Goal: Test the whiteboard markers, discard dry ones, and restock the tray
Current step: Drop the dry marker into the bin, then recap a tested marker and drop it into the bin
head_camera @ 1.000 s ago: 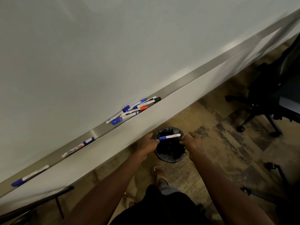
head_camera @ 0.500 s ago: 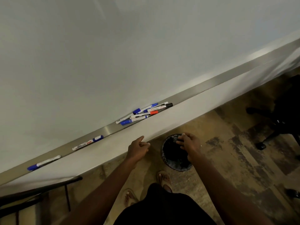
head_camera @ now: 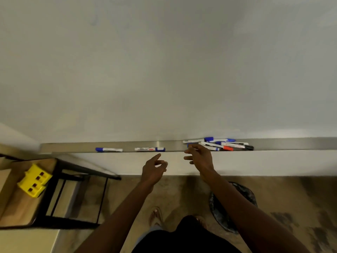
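Both hands had risen from the bin [head_camera: 242, 198]; right hand [head_camera: 199, 157], fingers [head_camera: 188, 152] spread and empty, reached the marker pile [head_camera: 224, 145]; left hand [head_camera: 154, 170] hung loosely curled, holding nothing.

A tray [head_camera: 175, 145] runs along the foot of the whiteboard [head_camera: 164, 70]. On it lie two single markers [head_camera: 109, 149] [head_camera: 149, 149] at left and a heap of markers [head_camera: 224, 144] at right. Below right, a bin [head_camera: 242, 193] stands on the floor; at far left, a worktop [head_camera: 16, 207] carries a block [head_camera: 34, 180].
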Tool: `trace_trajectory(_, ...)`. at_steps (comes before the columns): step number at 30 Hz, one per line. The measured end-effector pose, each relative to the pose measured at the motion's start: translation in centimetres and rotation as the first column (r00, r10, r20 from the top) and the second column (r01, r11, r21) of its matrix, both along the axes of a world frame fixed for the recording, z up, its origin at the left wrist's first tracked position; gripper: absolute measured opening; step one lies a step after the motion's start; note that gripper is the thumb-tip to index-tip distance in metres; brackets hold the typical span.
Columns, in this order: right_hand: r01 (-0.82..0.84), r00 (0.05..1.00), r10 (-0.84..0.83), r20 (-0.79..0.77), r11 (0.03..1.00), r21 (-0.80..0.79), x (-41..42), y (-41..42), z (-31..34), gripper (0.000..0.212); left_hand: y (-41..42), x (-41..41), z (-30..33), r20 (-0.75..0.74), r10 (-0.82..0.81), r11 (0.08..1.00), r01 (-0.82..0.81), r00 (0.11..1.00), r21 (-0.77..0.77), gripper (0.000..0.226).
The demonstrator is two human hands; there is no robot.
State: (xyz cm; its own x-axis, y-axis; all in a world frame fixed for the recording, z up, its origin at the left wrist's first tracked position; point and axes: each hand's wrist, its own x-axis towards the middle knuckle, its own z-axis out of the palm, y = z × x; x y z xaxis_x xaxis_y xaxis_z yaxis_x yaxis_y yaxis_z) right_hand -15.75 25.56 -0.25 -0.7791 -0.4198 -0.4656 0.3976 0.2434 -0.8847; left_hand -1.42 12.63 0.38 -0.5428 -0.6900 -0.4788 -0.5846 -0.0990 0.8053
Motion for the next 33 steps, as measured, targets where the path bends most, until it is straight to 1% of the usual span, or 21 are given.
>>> trace_trajectory(4,-0.056,0.997,0.056,-0.059,0.998,-0.001,1.4,-4.5,0.8,0.022,-3.3,1.7,0.5,0.004,0.037,0.999,-0.037,0.999,-0.018,0.052)
trace_trajectory(7,-0.086,0.991,0.089,-0.103,0.996,0.034,2.2,-7.2,1.0,0.019,-5.6,2.4,0.5,0.006,0.046,0.998,-0.046,0.999,-0.051,0.050)
trace_trajectory(8,-0.105,0.984,0.113,-0.140,0.993,0.062,2.5,-8.0,0.9,0.018,-6.3,2.5,0.4,0.006,0.041,0.997,-0.040,0.999,-0.066,0.049)
trace_trajectory(9,-0.136,0.963,0.162,-0.217,0.982,0.129,2.8,-8.7,0.7,0.019,-7.0,2.6,0.3,0.009,0.033,0.996,-0.032,0.999,-0.085,0.048)
trace_trajectory(10,-0.175,0.914,0.247,-0.322,0.955,0.238,3.0,-9.4,0.3,0.020,-7.6,2.7,0.3,0.017,0.023,0.994,-0.021,1.000,-0.107,0.047)
trace_trajectory(11,-0.207,0.835,0.358,-0.418,0.908,0.364,3.3,-10.0,0.0,0.022,-8.2,2.8,0.1,0.024,0.015,0.992,-0.011,1.000,-0.129,0.046)
trace_trajectory(12,-0.227,0.741,0.465,-0.484,0.852,0.471,3.5,-10.6,-0.3,0.025,-8.7,2.8,0.1,0.030,0.006,0.990,-0.002,1.000,-0.141,0.045)
trace_trajectory(13,-0.248,0.652,0.554,-0.518,0.801,0.545,3.8,-11.2,-0.6,0.029,-9.1,2.9,0.0,0.032,-0.003,0.989,0.008,0.999,-0.144,0.045)
trace_trajectory(16,-0.275,0.435,0.739,-0.514,0.653,0.706,4.4,-13.2,-1.2,0.037,-10.1,3.1,-0.3,0.035,-0.027,0.992,0.031,0.999,-0.126,0.044)
trace_trajectory(17,-0.270,0.388,0.783,-0.485,0.600,0.753,4.5,-13.8,-1.3,0.037,-10.5,3.3,-0.4,0.026,-0.030,0.992,0.033,0.999,-0.120,0.044)
trace_trajectory(19,-0.255,0.339,0.838,-0.428,0.520,0.815,4.7,-14.7,-1.6,0.037,-11.2,3.5,-0.6,0.011,-0.032,0.994,0.033,0.999,-0.106,0.043)
trace_trajectory(21,-0.236,0.320,0.861,-0.396,0.477,0.847,4.9,-15.3,-2.1,0.035,-11.8,3.7,-0.7,0.000,-0.041,0.994,0.040,0.999,-0.097,0.043)
trace_trajectory(24,-0.200,0.296,0.870,-0.395,0.461,0.865,5.0,-15.9,-2.6,0.029,-12.6,4.2,-0.6,-0.014,-0.059,0.995,0.058,0.998,-0.084,0.042)
trace_trajectory(27,-0.203,0.290,0.872,-0.395,0.459,0.865,5.1,-16.4,-2.7,0.024,-13.3,4.6,-0.8,-0.007,-0.084,0.993,0.083,0.996,-0.090,0.043)
trace_trajectory(29,-0.222,0.329,0.844,-0.423,0.505,0.834,5.2,-16.7,-2.5,0.021,-13.7,4.8,-0.7,0.000,-0.094,0.992,0.093,0.996,-0.090,0.041)
trace_trajectory(31,-0.244,0.398,0.781,-0.481,0.596,0.765,5.4,-17.0,-2.0,0.018,-13.9,5.0,-0.2,-0.004,-0.087,0.992,0.086,0.996,-0.093,0.040)
trace_trajectory(33,-0.272,0.475,0.690,-0.546,0.705,0.655,5.9,-17.1,-1.2,0.016,-13.9,5.3,0.8,-0.001,-0.045,0.995,0.045,0.999,-0.093,0.044)
